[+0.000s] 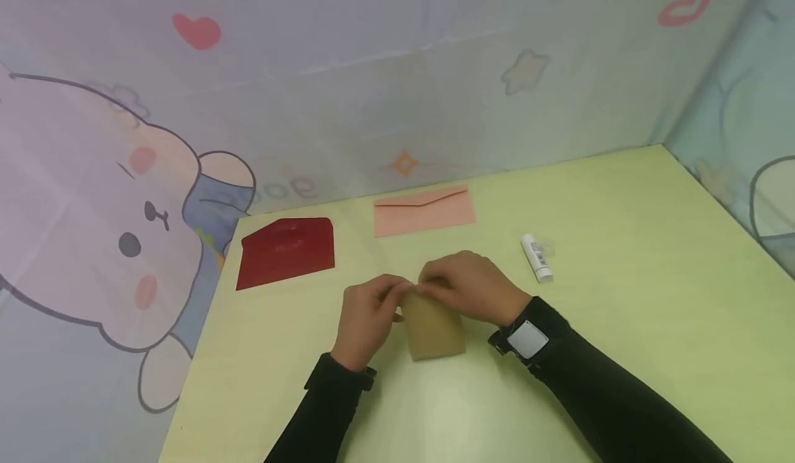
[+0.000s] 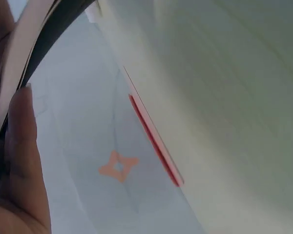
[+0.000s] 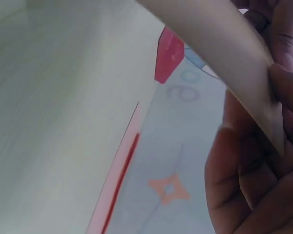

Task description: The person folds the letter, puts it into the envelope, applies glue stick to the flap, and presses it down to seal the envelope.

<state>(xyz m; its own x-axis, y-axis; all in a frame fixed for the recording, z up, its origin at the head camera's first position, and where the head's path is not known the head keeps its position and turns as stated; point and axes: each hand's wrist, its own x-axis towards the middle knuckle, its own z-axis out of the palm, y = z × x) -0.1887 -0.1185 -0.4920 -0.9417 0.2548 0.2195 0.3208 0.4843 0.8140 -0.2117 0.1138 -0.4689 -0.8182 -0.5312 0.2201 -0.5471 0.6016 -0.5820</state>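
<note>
A small brown paper envelope (image 1: 435,332) is held up between both hands near the middle of the table. My left hand (image 1: 366,318) pinches its upper left corner between thumb and fingers. At the top edge, my right hand (image 1: 475,287) grips the upper right part, the two thumbs close together. From the left wrist, the envelope (image 2: 20,53) appears edge-on, with a dark gap between its layers. In the right wrist view the envelope (image 3: 224,53) slants down into the curled fingers of the right hand (image 3: 263,185).
A red envelope (image 1: 288,256) lies at the table's back left, flap raised toward the back. Behind the hands lies a pink envelope (image 1: 425,216). To the right is a white glue stick (image 1: 536,257). A printed cloth (image 1: 348,90) hangs along the back edge.
</note>
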